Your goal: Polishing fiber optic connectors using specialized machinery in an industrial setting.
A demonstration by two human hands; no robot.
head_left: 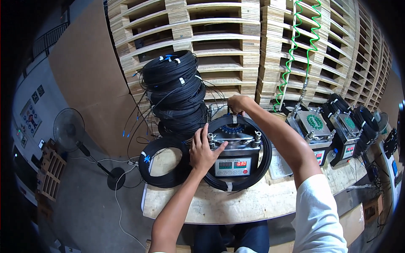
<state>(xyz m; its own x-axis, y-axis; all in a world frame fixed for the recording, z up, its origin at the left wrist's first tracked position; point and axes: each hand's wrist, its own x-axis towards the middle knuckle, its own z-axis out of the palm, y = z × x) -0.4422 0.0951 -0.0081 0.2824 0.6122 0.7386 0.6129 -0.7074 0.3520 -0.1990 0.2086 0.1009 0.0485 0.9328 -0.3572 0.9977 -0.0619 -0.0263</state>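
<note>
A polishing machine [232,165] with a red-and-green digital panel stands on the table in front of me. A coil of black cable [265,164] hangs around its body, and a ring of blue connectors [232,130] shows at its top. My left hand [201,149] rests at the left of the coil, fingers spread and thumb reaching to the machine's front edge. At the machine's far side my right hand [239,104] is closed, fingers pointing down, pinching what looks like a black cable; its fingertips are partly hidden.
A tall stack of black cable coils [177,92] stands behind my left hand, and a single coil [145,175] lies left. Two similar machines [314,122] [349,126] stand right. Wooden pallets [219,46] rise behind; green coiled hoses [291,55] hang there. A fan [69,126] stands left.
</note>
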